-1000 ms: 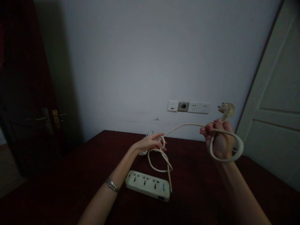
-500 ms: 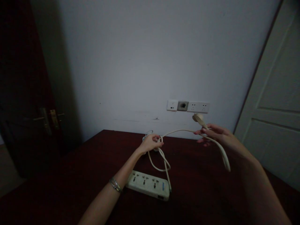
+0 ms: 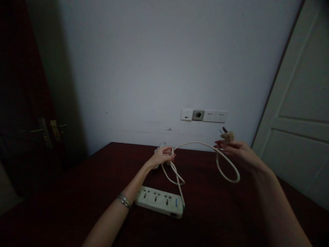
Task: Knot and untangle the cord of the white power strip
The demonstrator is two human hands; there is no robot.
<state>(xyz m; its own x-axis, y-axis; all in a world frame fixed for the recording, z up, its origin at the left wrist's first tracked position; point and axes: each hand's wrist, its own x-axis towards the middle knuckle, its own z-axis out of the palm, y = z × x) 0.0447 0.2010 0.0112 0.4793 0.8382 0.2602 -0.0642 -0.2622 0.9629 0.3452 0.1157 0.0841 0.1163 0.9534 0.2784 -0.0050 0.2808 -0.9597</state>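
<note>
A white power strip (image 3: 159, 203) lies on the dark red table, partly behind my left forearm. From its right end runs a white power cord (image 3: 196, 142), looped and crossed over itself. My left hand (image 3: 162, 156) is closed around the cord near the back of the table. Off to the right, my right hand (image 3: 235, 150) pinches the cord's plug (image 3: 228, 136), whose prongs point up and left toward the wall. Below the right hand the cord hangs in a loop. Behind my left hand are a thin cable and a white object, mostly hidden.
Wall sockets (image 3: 215, 116) sit above the table's back edge, beside a grey socket plate (image 3: 198, 115) and a white one (image 3: 186, 114). A white panelled door (image 3: 300, 113) stands at right. A dark door with a brass handle (image 3: 54, 130) is at left.
The plug has turned in my right hand so its prongs now show, pointing up-left. The cord below it has swung into an open loop. My left hand still grips the cord.
</note>
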